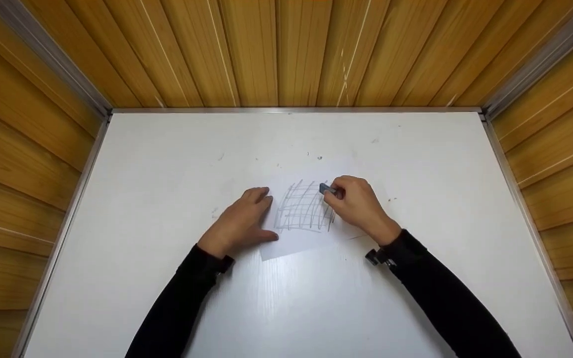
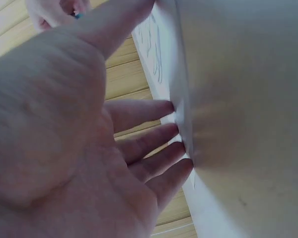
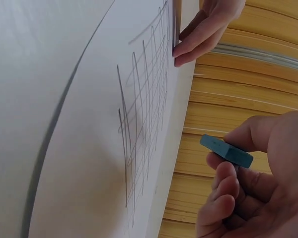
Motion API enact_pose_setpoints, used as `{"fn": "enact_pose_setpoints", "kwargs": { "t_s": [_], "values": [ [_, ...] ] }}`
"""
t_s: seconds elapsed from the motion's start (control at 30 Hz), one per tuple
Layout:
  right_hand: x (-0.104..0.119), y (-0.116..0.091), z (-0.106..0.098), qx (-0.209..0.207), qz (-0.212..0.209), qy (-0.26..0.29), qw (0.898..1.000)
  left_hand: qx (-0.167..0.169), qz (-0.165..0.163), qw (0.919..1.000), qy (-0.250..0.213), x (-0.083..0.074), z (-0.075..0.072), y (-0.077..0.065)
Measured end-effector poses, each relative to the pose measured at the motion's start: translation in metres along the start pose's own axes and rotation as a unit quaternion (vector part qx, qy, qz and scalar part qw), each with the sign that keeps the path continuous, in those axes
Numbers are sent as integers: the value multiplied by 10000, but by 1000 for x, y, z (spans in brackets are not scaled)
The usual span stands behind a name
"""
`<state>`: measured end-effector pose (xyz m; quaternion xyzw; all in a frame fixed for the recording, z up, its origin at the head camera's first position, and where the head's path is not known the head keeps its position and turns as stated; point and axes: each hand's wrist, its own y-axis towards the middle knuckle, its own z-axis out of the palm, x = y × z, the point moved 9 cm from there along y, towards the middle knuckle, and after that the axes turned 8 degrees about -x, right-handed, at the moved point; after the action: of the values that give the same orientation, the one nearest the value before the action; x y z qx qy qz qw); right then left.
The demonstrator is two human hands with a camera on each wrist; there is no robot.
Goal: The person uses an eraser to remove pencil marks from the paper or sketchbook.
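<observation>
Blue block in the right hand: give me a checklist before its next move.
1. Blue block pinched in the right hand: ok.
2. Blue block touching the paper: not ok, held above it.
3. Left hand touching the paper's left side: ok.
4. Paper flat throughout: cannot tell; a shadow runs along one edge.
5. Table free of specks: not ok, dark specks lie beyond the paper.
</observation>
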<state>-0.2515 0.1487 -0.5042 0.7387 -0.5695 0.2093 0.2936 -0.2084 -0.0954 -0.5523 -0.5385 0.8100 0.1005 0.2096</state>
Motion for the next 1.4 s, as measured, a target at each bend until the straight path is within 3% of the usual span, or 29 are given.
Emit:
{"fn": "enact_pose_setpoints", "kwargs": {
  "t_s": [0.2, 0.6, 0.77, 1.0, 1.17, 1.4],
  "values": [
    [-5, -6, -2, -134, 213, -59, 9997, 103, 195, 9995, -225, 0, -4, -1],
    [7, -8, 14, -143, 160, -145, 9997, 286, 64, 9990, -341, 7, 3, -5],
    [24, 0, 31, -152, 65, -231, 9996, 262, 15, 9990, -352, 11, 3, -5],
    [50, 8, 65, -33, -385, -356, 9986, 209, 142, 9993, -258, 13, -1, -4],
    [43, 8, 76, -23, -250, -478, 9985, 178, 245, 9991, -305, 11, 0, -4],
    [34, 9, 78, -105, -165, -423, 9989, 235, 92, 9994, -220, 15, 1, -3]
  ]
}}
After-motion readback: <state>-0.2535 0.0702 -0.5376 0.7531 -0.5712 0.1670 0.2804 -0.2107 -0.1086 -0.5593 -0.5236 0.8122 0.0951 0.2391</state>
